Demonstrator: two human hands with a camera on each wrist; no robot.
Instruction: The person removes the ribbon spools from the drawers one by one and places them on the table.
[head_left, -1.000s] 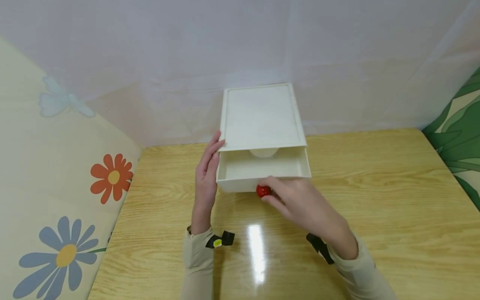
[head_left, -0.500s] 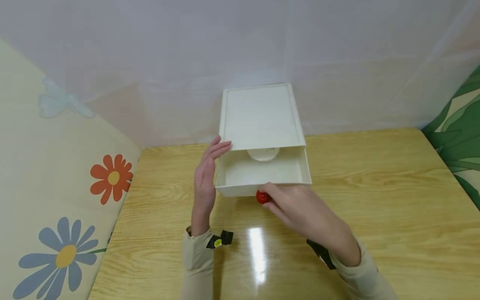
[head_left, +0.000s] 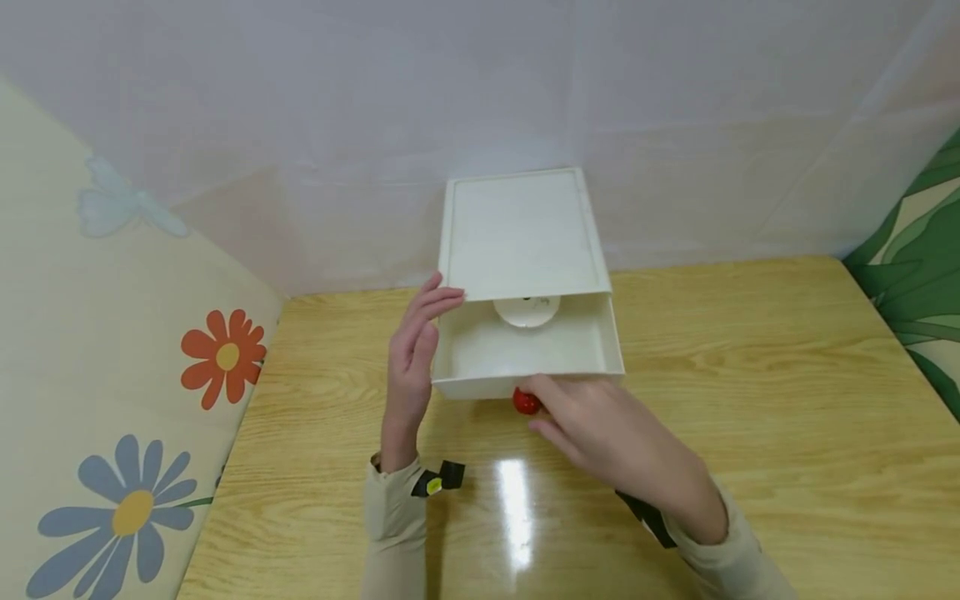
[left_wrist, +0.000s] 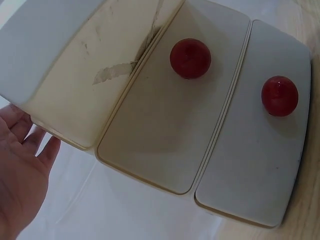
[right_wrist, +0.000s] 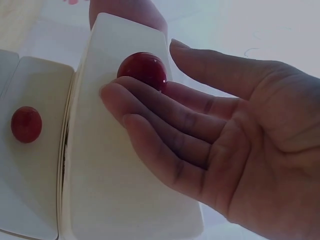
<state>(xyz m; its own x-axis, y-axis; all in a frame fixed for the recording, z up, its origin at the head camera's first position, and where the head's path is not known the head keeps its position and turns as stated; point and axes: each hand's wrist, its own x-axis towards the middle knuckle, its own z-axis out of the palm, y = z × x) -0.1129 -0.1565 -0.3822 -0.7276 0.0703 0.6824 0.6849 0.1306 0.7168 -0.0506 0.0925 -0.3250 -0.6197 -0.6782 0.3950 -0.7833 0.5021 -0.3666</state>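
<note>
A white drawer cabinet stands at the back of the table with its top drawer pulled out. A white round object with dark marks lies inside, partly hidden under the cabinet top. My right hand is at the drawer's red round knob. In the right wrist view the fingers extend beside that knob, and the thumb is apart from it. My left hand rests its fingers against the cabinet's left front edge; in the left wrist view it touches the edge of a panel.
Lower drawer fronts carry red knobs of their own. The wooden table extends on both sides of the cabinet. A pale cloth hangs behind, and a flower-printed panel stands at the left.
The drawer has come farther out toward me with my right hand, showing more of the white round object. The right thumb has come away from the knob. My left fingers have shifted slightly.
</note>
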